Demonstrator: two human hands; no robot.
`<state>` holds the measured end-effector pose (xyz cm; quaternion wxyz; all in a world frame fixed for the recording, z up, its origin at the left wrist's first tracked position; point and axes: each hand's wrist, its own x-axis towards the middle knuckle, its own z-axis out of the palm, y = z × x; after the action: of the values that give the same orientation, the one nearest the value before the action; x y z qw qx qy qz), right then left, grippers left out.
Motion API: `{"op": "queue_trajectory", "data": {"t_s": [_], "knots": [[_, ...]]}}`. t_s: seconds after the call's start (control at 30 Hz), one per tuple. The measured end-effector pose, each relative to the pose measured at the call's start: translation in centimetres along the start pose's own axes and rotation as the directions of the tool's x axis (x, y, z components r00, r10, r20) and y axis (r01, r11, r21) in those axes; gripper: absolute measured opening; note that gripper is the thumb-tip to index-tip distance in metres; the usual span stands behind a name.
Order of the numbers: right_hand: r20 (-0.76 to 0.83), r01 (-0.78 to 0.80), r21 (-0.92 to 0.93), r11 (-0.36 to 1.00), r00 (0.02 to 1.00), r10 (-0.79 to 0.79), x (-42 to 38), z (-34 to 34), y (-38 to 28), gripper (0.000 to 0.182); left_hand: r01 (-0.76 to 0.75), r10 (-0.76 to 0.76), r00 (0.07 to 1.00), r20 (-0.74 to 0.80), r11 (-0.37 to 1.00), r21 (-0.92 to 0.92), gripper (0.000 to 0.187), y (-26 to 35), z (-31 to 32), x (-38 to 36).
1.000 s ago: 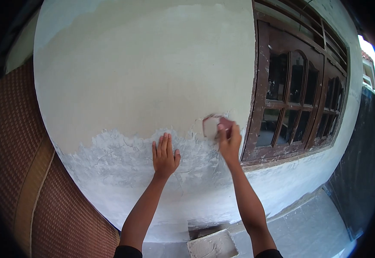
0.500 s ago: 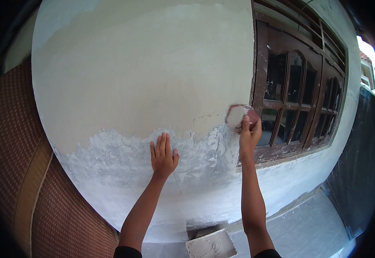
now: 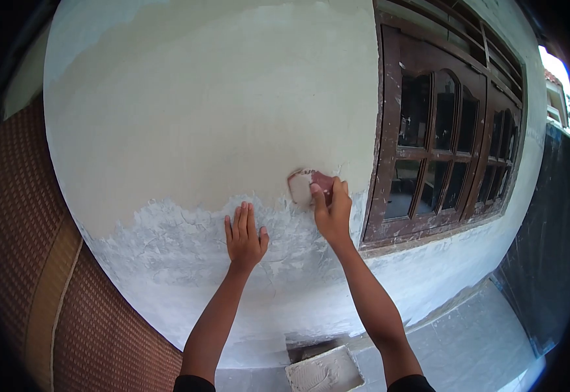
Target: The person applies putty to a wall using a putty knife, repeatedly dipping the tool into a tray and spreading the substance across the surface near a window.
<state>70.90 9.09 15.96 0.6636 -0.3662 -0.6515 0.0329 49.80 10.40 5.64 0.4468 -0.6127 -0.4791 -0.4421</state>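
Note:
My right hand (image 3: 334,208) grips a flat reddish putty scraper (image 3: 324,182), its face smeared with pale filler. The scraper is against the wall (image 3: 233,111), along the border between smooth beige filler above and a rough, whitish-grey patch (image 3: 187,238) below. To the left, my left hand (image 3: 245,238) lies flat on that rough patch with fingers stretched upward, holding nothing. Low down in front of the wall stands a pale rectangular tray (image 3: 358,370) with filler in it.
A brown wooden window (image 3: 429,124) with glass panes is set in the wall on the right. Brown woven panels (image 3: 108,320) line the left side. Grey tiled floor (image 3: 455,333) runs below, and a dark sheet (image 3: 540,242) hangs at far right.
My right hand has moved the scraper left along the wall, away from the window frame. My left hand stays in place on the wall. The view has shifted slightly.

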Motion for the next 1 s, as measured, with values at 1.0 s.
{"op": "queue_trajectory", "data": {"t_s": [1.0], "knots": [[-0.081,-0.020,0.131,0.991,0.996,0.031,1.4,-1.3,4.2,0.033,-0.013,0.013,1.000,-0.002,1.000,-0.003,0.062,0.0,0.1,-0.1]]}}
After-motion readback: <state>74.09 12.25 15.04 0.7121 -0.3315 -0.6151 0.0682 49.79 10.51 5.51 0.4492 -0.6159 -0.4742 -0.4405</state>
